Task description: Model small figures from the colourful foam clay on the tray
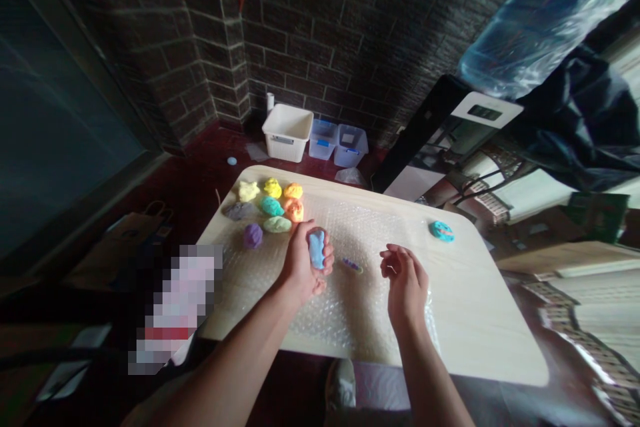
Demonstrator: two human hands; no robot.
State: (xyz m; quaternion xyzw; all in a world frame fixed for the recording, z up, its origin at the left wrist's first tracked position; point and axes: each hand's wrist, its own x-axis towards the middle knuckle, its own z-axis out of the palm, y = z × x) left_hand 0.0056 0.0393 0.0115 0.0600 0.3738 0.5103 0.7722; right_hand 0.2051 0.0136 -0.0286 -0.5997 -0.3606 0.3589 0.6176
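My left hand is closed around a lump of light blue modelling clay, held above a sheet of bubble wrap. To its right my right hand hovers with loosely curled fingers apart, and I see nothing held in it. Between the hands lies a small purple and pale green strip on the wrap. Beyond my left hand sit several clay lumps, among them a purple lump, a pale green lump, a teal lump, an orange lump and a grey lump.
A turquoise round piece with a pinkish mark lies at the right of the wooden table. A white basket and two clear bins stand on the floor by the brick wall. A water dispenser stands behind right.
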